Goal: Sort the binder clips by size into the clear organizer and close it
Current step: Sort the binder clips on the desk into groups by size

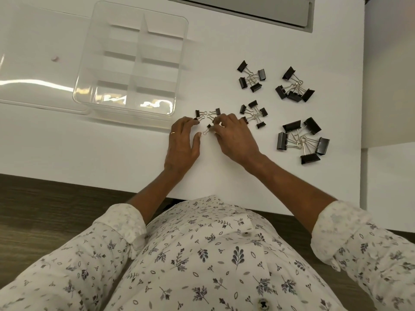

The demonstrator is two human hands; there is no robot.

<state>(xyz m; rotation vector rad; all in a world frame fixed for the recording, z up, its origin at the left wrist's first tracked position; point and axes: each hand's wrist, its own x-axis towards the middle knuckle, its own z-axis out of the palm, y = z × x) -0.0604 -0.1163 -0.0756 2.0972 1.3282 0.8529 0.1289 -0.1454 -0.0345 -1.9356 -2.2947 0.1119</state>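
Note:
The clear organizer (134,63) lies open on the white table, its compartments holding nothing, with its lid (33,63) spread flat to the left. Black binder clips lie in separate piles by size. The smallest clips (207,115) sit just below the organizer's right corner. My left hand (183,140) rests at their left side, fingertips touching one clip. My right hand (233,135) curls over them from the right and pinches a tiny clip (208,127). Other piles: small (254,113), medium (251,77), larger (294,86), largest (303,140).
A grey recessed cable slot (247,10) runs along the table's far edge. The table's right edge (362,108) lies close beyond the clip piles. The front edge (89,182) is near my body, with dark wood floor below.

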